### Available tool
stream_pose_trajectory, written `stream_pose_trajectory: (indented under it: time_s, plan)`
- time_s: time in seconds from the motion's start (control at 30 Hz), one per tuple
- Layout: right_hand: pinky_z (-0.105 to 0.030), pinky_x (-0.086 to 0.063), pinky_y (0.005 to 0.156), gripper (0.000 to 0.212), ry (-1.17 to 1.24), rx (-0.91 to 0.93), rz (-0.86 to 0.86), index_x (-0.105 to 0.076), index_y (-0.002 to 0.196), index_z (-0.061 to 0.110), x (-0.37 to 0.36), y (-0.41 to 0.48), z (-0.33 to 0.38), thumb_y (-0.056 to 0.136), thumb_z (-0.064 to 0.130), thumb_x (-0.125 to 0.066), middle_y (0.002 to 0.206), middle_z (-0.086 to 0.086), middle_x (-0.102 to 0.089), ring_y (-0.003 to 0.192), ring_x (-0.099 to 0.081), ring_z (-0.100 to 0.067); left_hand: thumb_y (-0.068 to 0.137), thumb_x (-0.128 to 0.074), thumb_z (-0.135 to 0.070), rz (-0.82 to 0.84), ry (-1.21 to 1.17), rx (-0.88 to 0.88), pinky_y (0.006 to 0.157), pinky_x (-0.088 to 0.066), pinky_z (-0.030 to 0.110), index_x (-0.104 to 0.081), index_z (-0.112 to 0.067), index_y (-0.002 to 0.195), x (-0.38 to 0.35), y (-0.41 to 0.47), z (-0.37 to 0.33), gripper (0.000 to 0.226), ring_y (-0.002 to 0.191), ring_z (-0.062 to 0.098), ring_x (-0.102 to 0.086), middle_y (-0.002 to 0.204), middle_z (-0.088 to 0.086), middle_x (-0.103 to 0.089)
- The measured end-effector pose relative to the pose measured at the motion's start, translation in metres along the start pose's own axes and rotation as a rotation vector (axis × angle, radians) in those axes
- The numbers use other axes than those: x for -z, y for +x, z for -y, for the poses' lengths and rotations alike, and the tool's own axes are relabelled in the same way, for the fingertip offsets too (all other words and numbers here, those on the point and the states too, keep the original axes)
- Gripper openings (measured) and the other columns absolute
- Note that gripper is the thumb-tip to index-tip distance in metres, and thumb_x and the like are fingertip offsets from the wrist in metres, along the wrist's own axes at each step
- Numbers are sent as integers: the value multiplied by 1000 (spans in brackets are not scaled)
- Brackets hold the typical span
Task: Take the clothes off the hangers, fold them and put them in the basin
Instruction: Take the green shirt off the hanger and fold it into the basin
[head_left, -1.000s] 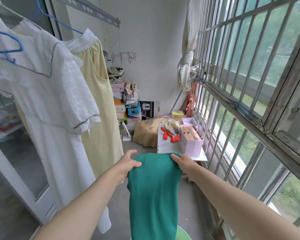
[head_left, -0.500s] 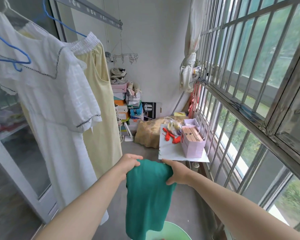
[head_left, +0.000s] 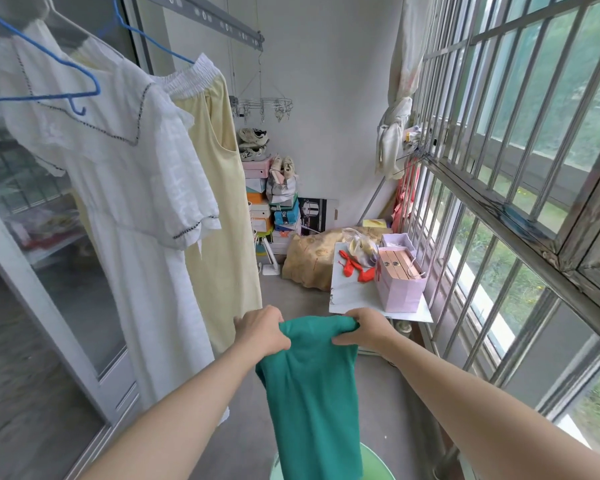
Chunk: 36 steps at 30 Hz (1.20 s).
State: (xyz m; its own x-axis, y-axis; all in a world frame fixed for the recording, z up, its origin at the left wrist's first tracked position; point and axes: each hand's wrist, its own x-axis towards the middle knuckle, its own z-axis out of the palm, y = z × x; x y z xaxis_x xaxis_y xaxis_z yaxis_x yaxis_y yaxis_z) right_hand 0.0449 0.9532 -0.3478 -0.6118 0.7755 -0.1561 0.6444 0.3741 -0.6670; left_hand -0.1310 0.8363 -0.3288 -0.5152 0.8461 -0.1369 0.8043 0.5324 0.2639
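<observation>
The green garment (head_left: pixel 312 393) is held up by its top edge, free of any hanger, and is let hang straight down between the forearms. The left hand (head_left: pixel 262 329) is closed over one corner and the right hand (head_left: pixel 362 329) over the other. On both, the fingers are curled tight round the cloth and nothing else is held. The edge between them is bunched, not stretched, so the sides are probably being drawn together for a fold. The height is likely kept so that the weight of the cloth smooths it, and so that the hem stays above the basin (head_left: pixel 378 462), whose pale rim is seen directly beneath. Whether hem and basin touch cannot be told.

Little room is left at the sides. The white dress (head_left: pixel 136 202), not yet taken off its blue hanger (head_left: pixel 97 89), hangs near the left forearm, with the yellow dress (head_left: pixel 222 202) behind it. The table (head_left: pixel 350 296) edge lies just beyond the right hand, and the window frame (head_left: pixel 516 230) runs close along the right arm. Open room is found downward and toward the body.
</observation>
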Motion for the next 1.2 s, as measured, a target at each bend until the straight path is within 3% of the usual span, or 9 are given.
stream_pose_trajectory:
  time_s: [0.1,0.2,0.33,0.47,0.57,0.67,0.8,0.9,1.2]
  plan:
    - [-38,-52,92,24,429,34,98,-68,98,9,2,-5,-7,78,17,-77,104,-9,-71,99,-67,-25,60,-60,-30,-19,-160,45,82,-43,32,-56,-28,75,6,3,8,16,97,27,-50,97,0,-54]
    - [-31,-51,95,31,794,17,167,-60,120,6,3,-14,-7,91,18,-61,119,-8,-67,110,-64,-23,51,-60,-28,20,-629,9,72,-47,29,-60,-19,70,15,2,8,21,83,22,-56,92,6,-56]
    - [-28,-51,87,35,924,-136,133,-60,117,14,6,-16,1,94,40,-52,114,-2,-68,105,-64,-17,59,-62,-23,35,-965,-47,68,-52,32,-65,-1,94,22,-2,-1,42,75,23,-66,84,12,-70]
    - [-36,-51,93,49,1067,-178,68,-61,119,12,9,-15,-3,86,48,-61,111,-7,-70,103,-67,-23,67,-63,-21,-8,-1091,-108,66,-50,29,-61,-4,88,22,-2,-12,27,72,18,-62,80,8,-65]
    - [-39,-44,104,64,1029,-94,247,-56,127,13,8,-21,-12,77,50,-69,121,-6,-66,113,-62,-23,82,-62,-8,-33,-1159,-99,69,-51,29,-60,-9,86,22,1,-14,5,76,19,-63,83,8,-65]
    - [-42,-38,109,82,937,-37,464,-50,134,16,-1,-24,-24,66,52,-76,131,-4,-60,122,-56,-22,83,-62,-8,-44,-1154,-61,71,-53,32,-60,-8,90,19,7,-10,7,81,23,-64,88,11,-66]
    - [-41,-41,107,72,839,-28,625,-51,132,19,-8,-30,-24,69,38,-81,132,-2,-59,123,-56,-22,83,-63,-10,-53,-1146,-34,76,-54,36,-59,-9,95,18,12,-8,13,88,27,-65,95,14,-66]
    - [-43,-42,106,65,827,-79,580,-53,131,17,-11,-32,-20,72,27,-79,129,-2,-62,119,-58,-22,85,-62,-12,-39,-1139,-37,70,-52,31,-57,-11,103,21,11,-11,19,87,22,-63,96,10,-64]
    - [-30,-53,90,60,939,-126,441,-53,130,12,-5,-36,-8,74,24,-72,124,-4,-65,113,-63,-22,86,-63,-12,40,-1124,-38,70,-51,31,-52,-13,111,30,14,-12,28,87,22,-62,100,11,-60]
